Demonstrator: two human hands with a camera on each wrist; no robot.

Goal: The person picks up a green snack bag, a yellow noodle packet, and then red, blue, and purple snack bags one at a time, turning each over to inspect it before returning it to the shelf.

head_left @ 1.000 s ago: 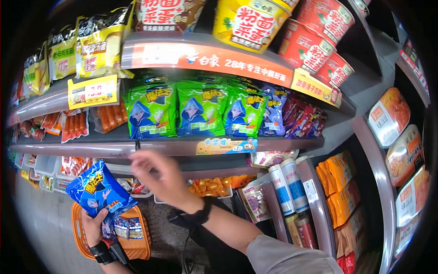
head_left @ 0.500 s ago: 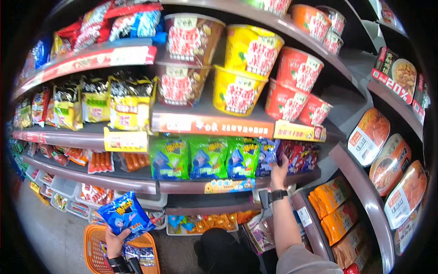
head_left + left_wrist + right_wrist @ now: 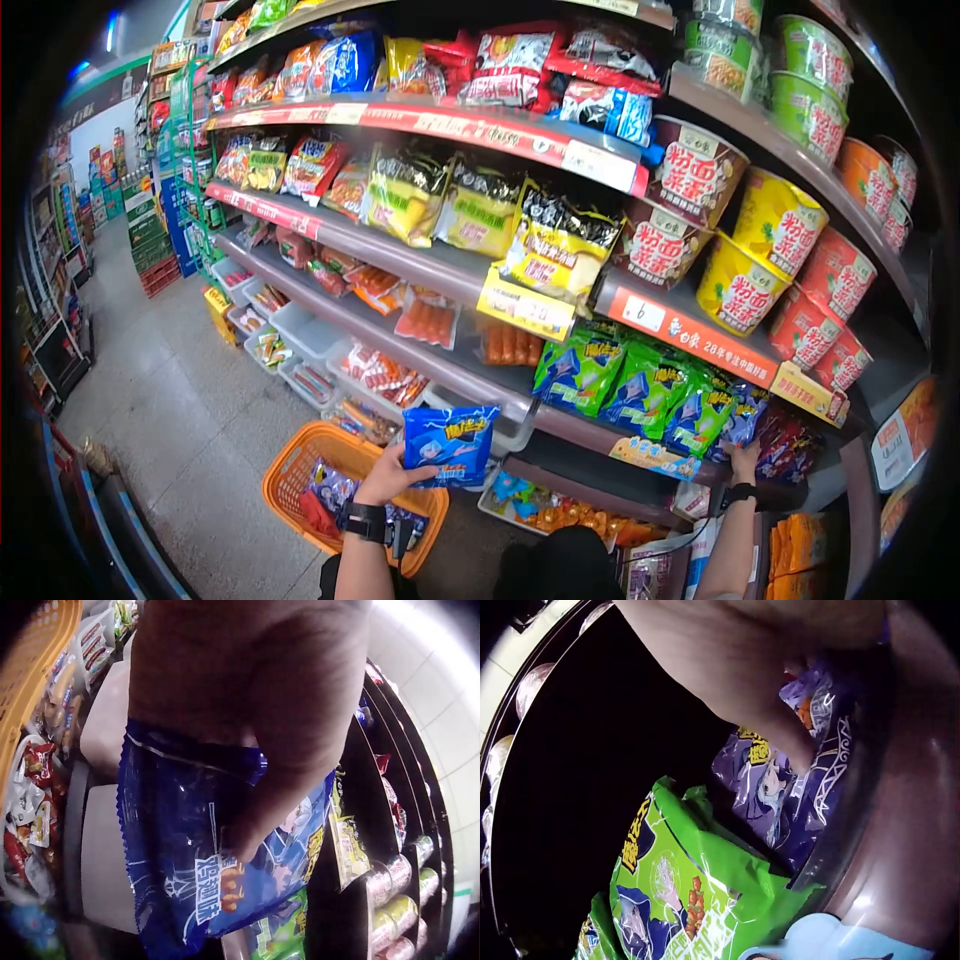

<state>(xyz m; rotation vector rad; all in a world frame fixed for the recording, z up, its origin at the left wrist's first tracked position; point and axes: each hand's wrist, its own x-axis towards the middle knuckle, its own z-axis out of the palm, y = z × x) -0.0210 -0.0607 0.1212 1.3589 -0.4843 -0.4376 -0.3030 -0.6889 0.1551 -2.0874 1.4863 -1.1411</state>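
Observation:
My left hand [image 3: 388,482] holds a blue snack bag [image 3: 452,440] upright above an orange basket [image 3: 283,470]. In the left wrist view the thumb [image 3: 255,817] lies across the front of this bag. At the lower shelf on the right, my right hand [image 3: 742,460] grips a purple snack bag [image 3: 744,415] at the end of a row of green snack bags [image 3: 640,385]. The right wrist view shows the thumb [image 3: 799,754] on the purple bag's printed front; the other fingers are mostly hidden. A green bag [image 3: 690,892] stands right beside it.
Purple packets [image 3: 335,485] lie inside the basket. Noodle cups [image 3: 745,285] and noodle bags [image 3: 560,240] fill the shelf above, whose edge [image 3: 690,335] overhangs the snack row. Low plastic bins [image 3: 310,325] stand underneath. Floor [image 3: 190,400] stretches away at left.
My right hand has moved from in front of the shelf edge to the purple bags and now grips one. The left hand keeps hold of the blue bag. The head view has swung left.

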